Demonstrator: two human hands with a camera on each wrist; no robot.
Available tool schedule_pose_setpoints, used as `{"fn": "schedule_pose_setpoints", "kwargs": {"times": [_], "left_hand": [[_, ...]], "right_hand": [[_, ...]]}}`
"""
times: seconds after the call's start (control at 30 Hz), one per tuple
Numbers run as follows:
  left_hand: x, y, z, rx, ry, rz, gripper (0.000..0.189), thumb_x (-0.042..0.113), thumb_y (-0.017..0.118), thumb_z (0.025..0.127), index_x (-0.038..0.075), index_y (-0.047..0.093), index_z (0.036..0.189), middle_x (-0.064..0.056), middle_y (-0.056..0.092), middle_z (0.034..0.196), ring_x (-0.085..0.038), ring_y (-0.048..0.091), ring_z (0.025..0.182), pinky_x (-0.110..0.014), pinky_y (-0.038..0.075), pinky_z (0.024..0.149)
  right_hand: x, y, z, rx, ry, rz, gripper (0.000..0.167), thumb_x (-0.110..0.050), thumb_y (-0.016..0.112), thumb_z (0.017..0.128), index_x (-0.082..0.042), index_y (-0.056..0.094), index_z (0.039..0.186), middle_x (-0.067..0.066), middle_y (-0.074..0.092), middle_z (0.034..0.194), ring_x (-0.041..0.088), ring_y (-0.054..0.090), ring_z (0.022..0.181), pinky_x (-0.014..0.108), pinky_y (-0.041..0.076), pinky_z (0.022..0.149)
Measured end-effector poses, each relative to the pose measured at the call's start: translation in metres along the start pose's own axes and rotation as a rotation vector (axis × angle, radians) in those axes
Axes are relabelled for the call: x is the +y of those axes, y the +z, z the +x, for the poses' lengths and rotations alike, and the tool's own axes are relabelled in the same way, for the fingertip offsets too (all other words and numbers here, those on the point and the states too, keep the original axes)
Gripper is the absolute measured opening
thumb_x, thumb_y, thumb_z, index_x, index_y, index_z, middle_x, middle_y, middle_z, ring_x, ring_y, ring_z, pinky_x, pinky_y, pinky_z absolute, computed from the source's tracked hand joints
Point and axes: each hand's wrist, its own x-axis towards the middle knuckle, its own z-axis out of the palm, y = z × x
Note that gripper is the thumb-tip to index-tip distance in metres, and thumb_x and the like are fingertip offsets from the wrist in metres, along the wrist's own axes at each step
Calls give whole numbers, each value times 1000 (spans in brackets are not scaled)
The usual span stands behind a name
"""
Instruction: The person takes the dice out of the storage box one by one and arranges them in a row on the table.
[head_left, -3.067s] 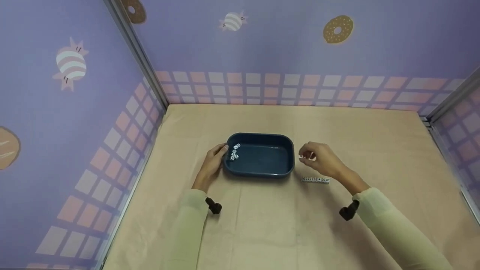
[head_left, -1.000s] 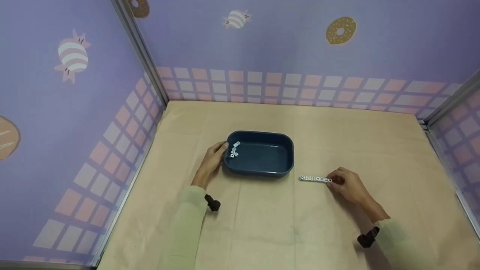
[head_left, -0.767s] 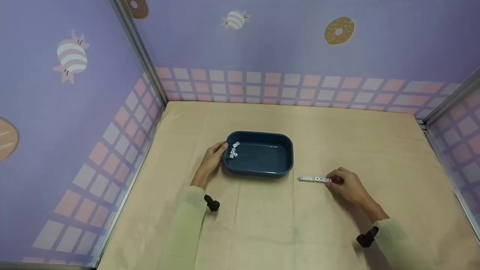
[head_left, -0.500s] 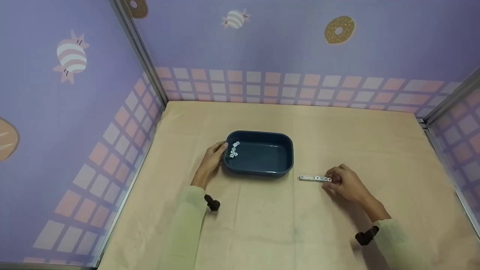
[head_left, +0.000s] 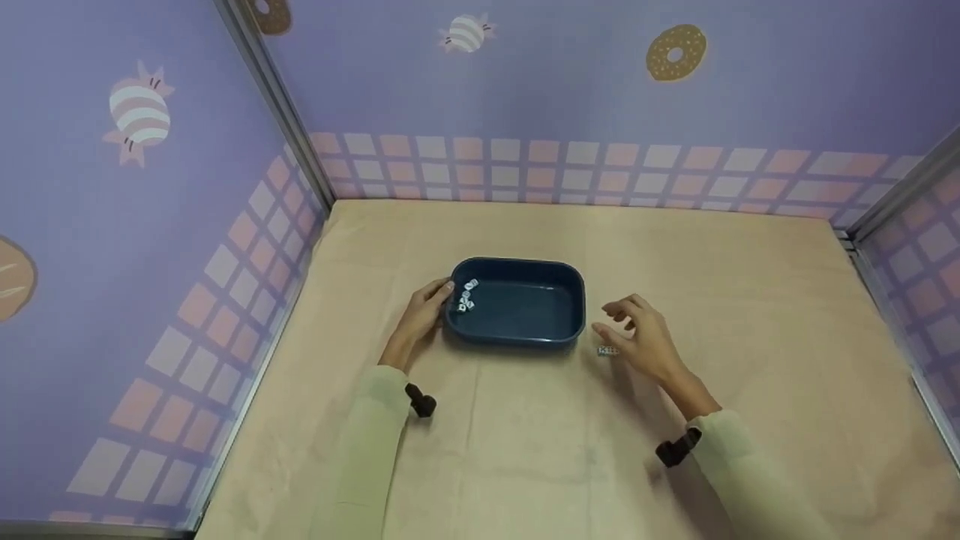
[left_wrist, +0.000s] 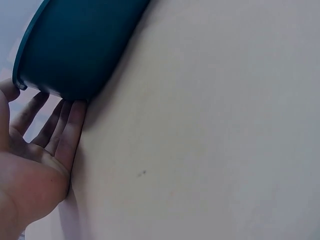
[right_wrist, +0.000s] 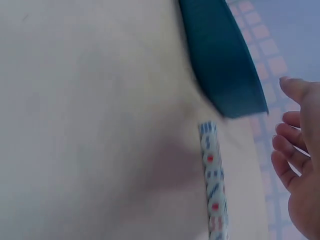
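My left hand (head_left: 421,315) holds a dark blue rectangular tub (head_left: 517,343) by its left end. The thumb lies at the rim, and in the left wrist view the fingers (left_wrist: 71,131) reach against the outer wall near the base. Several small white dice (head_left: 466,297) lie inside the tub by that left wall. My right hand (head_left: 641,337) hovers beyond the tub's right end, fingers loosely bent and thumb apart, holding nothing. Beneath it a straight row of dice (right_wrist: 213,180) with blue and red marks lies on the cloth; in the head view the hand hides most of it.
A beige cloth (head_left: 525,465) covers the tabletop. Purple walls with candy, donut and checked prints (head_left: 525,90) enclose the back and both sides. A dark wrist camera (head_left: 679,448) juts out below the right cuff, another (head_left: 421,401) beside the left one.
My right hand pinched a die near the tub, then worked at the row's right end. Since then it has let go and risen up and left over the row. The left hand keeps its hold.
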Motion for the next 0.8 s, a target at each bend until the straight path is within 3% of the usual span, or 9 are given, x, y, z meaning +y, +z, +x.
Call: {"fn": "schedule_pose_setpoints", "kwargs": {"times": [0.23, 0.33, 0.5, 0.8], "left_hand": [[-1, -1, 2, -2, 4, -4, 54, 43, 56, 111, 11, 56, 154, -14, 56, 154, -31, 55, 141, -47, 45, 114], [1, 1, 1, 4, -5, -4, 54, 43, 56, 111, 11, 56, 155, -14, 55, 155, -31, 55, 140, -48, 46, 114], [3, 1, 1, 11, -13, -13, 54, 44, 57, 110, 13, 56, 154, -14, 55, 155, -31, 54, 141, -49, 45, 114], [1, -3, -2, -5, -23, -7, 56, 46, 56, 110, 14, 54, 156, -11, 56, 154, -27, 57, 137, -47, 47, 112]], "right_hand": [[-42, 48, 44, -2, -126, 53, 30, -21, 82, 97, -1, 74, 118, 10, 68, 111, 25, 66, 97, 43, 57, 82], [-54, 67, 62, -32, -130, 43, 35, -24, 82, 97, -3, 73, 123, 10, 67, 117, 26, 65, 102, 43, 55, 88], [-67, 96, 86, -105, -71, 72, 39, -24, 82, 96, -2, 73, 128, 11, 67, 121, 34, 67, 110, 44, 55, 95], [-79, 142, 109, -224, 79, 137, 42, -22, 81, 98, -2, 71, 133, 12, 67, 128, 30, 64, 122, 45, 50, 106]]}}
